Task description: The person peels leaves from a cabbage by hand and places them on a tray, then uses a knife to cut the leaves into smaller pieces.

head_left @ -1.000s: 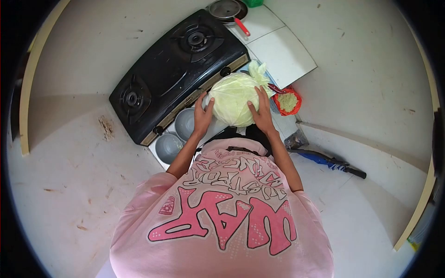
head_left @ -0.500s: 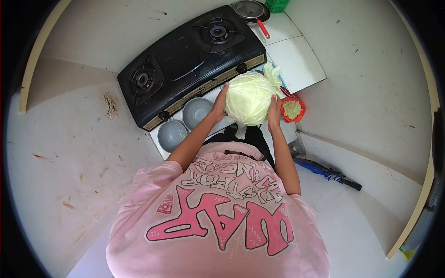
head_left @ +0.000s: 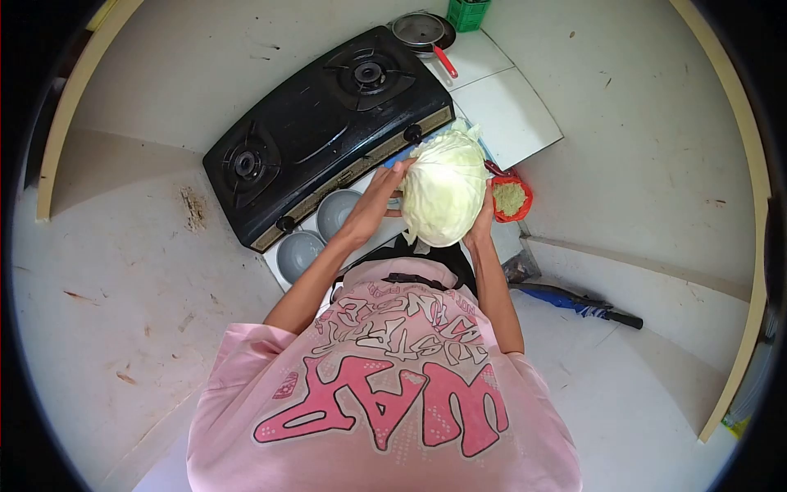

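A large pale green cabbage (head_left: 445, 190) is held up in front of my body, over the counter's front edge. My right hand (head_left: 482, 217) supports it from the right side, its fingers partly hidden behind the cabbage. On the cabbage's left side is my left hand (head_left: 375, 205), fingertips at the leaves and fingers somewhat spread. Just right of the cabbage sits a red bag (head_left: 510, 199) with pale, crumbly contents, and dark red items (head_left: 497, 170) lie by it. Two grey bowls (head_left: 300, 257) (head_left: 334, 211) stand left of my left hand.
A black two-burner stove (head_left: 316, 131) lies behind the bowls. At the back right are pans (head_left: 422, 31) with a red handle and a green basket (head_left: 468, 14). A blue and black folded umbrella (head_left: 578, 303) lies at the lower right.
The cabbage has turned and come slightly nearer my body, showing a different side. My left hand has shifted its hold, its fingers now more spread. The view has shifted a little.
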`<action>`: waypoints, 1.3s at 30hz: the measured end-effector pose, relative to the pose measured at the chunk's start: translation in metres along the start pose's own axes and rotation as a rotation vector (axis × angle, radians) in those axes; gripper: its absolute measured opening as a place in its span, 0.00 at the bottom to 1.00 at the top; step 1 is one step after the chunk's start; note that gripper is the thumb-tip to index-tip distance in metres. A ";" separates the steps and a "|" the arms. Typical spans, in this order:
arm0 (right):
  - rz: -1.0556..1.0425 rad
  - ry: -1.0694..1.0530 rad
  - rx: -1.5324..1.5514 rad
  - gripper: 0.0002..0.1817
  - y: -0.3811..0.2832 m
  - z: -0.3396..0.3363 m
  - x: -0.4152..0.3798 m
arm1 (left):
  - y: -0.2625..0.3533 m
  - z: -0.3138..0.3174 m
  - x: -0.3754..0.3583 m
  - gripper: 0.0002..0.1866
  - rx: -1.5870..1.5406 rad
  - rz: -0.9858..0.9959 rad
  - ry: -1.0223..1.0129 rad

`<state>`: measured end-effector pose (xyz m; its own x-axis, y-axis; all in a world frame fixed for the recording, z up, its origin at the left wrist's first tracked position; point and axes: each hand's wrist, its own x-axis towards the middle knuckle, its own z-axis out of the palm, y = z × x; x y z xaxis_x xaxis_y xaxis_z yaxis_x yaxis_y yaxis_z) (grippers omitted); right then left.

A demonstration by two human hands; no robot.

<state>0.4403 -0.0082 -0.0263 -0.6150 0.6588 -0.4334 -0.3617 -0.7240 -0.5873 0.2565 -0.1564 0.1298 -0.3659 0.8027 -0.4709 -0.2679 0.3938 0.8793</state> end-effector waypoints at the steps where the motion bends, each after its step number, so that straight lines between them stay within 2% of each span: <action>1: 0.036 -0.006 0.029 0.41 -0.006 0.007 -0.005 | 0.009 -0.005 -0.005 0.35 0.045 0.046 -0.072; 3: 0.084 -0.086 0.102 0.39 -0.017 0.020 -0.012 | 0.016 -0.023 0.003 0.28 0.313 0.255 -0.120; 5: 0.110 -0.153 0.178 0.37 -0.012 0.025 -0.010 | 0.022 -0.027 0.021 0.22 0.372 0.464 -0.097; 7: 0.119 -0.206 0.250 0.35 0.002 0.023 -0.002 | 0.007 -0.021 0.049 0.16 0.208 0.666 -0.002; 8: 0.121 -0.233 0.278 0.35 0.009 0.022 0.002 | -0.007 -0.021 0.069 0.22 0.156 0.738 -0.031; 11: 0.135 -0.260 0.331 0.35 0.021 0.022 0.005 | -0.001 -0.004 0.089 0.27 -0.241 0.715 -0.146; 12: 0.139 -0.268 0.336 0.35 0.021 0.023 0.007 | 0.003 0.004 0.091 0.34 -0.151 0.704 -0.048; 16: 0.186 -0.294 0.350 0.34 0.014 0.021 0.008 | 0.022 0.000 0.090 0.35 0.263 0.698 -0.116; 19: 0.251 -0.344 0.384 0.34 0.004 0.014 0.009 | 0.029 -0.020 0.102 0.33 0.285 0.659 -0.182; 20: 0.287 -0.379 0.405 0.34 0.000 0.010 0.011 | 0.026 -0.029 0.113 0.34 0.401 0.690 -0.118; 23: 0.375 -0.436 0.425 0.33 -0.005 0.002 0.020 | 0.003 -0.027 0.150 0.32 -0.112 0.396 -0.051; 24: 0.358 -0.393 0.380 0.33 -0.004 0.003 0.018 | -0.003 -0.024 0.157 0.34 -0.378 0.160 -0.207; 26: 0.279 -0.192 0.158 0.35 -0.005 0.026 0.010 | -0.026 -0.028 0.174 0.36 -0.586 0.042 -0.269; 27: 0.254 -0.137 0.152 0.36 -0.007 0.034 0.006 | -0.039 -0.030 0.177 0.37 -0.690 -0.028 -0.294; 28: 0.225 -0.084 0.146 0.38 -0.012 0.043 0.007 | -0.043 -0.028 0.173 0.39 -0.801 0.001 -0.323; 30: 0.193 0.025 0.080 0.42 -0.037 0.078 -0.015 | -0.046 -0.026 0.156 0.39 -0.826 0.002 -0.269; 33: 0.104 -0.028 0.121 0.42 -0.054 0.098 -0.026 | -0.043 -0.018 0.125 0.40 -0.851 0.011 -0.189; 34: -0.001 -0.069 0.026 0.43 -0.053 0.094 -0.023 | -0.046 -0.015 0.122 0.40 -0.857 0.030 -0.170; 37: -0.143 -0.120 -0.175 0.41 -0.064 0.096 -0.027 | -0.058 -0.009 0.116 0.40 -0.906 0.026 -0.150; 39: -0.261 -0.229 -0.278 0.41 -0.069 0.104 -0.036 | -0.067 -0.003 0.113 0.40 -0.932 0.027 -0.148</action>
<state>0.4143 -0.0029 0.1008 -0.6788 0.7272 -0.1019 -0.3427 -0.4364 -0.8320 0.2311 -0.0936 0.0175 -0.2821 0.8803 -0.3813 -0.8894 -0.0910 0.4480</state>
